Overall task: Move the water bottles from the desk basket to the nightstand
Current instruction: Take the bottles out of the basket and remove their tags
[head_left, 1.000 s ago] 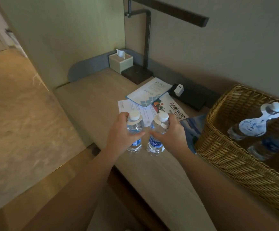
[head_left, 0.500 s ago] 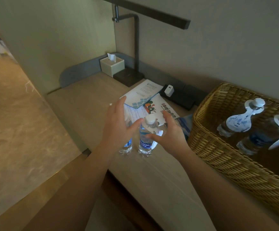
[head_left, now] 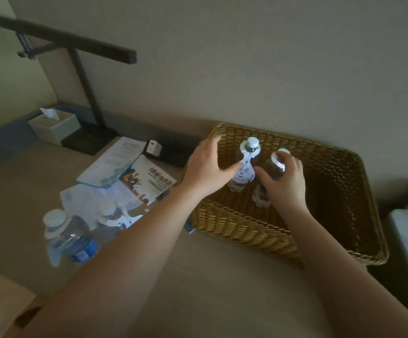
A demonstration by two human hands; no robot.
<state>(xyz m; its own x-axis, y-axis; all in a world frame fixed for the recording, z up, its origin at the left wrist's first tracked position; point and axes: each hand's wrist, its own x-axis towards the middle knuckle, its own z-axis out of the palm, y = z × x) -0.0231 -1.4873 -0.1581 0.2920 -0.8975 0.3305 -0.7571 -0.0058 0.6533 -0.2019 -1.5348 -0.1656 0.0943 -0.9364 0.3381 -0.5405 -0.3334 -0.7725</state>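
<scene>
At the left of the surface (head_left: 222,276) stand two water bottles (head_left: 71,236), side by side and upright, in front of a spread of leaflets (head_left: 125,174); behind those sit a tissue box (head_left: 54,125) and a black desk lamp (head_left: 81,76). The left hand (head_left: 206,168) reaches into the wicker basket (head_left: 332,191), fingers spread, its thumb touching the tagged bottle (head_left: 245,164) without closing on it. Just right, the right hand (head_left: 284,182) has its grip curled around the second basket bottle (head_left: 275,167), near its neck.
</scene>
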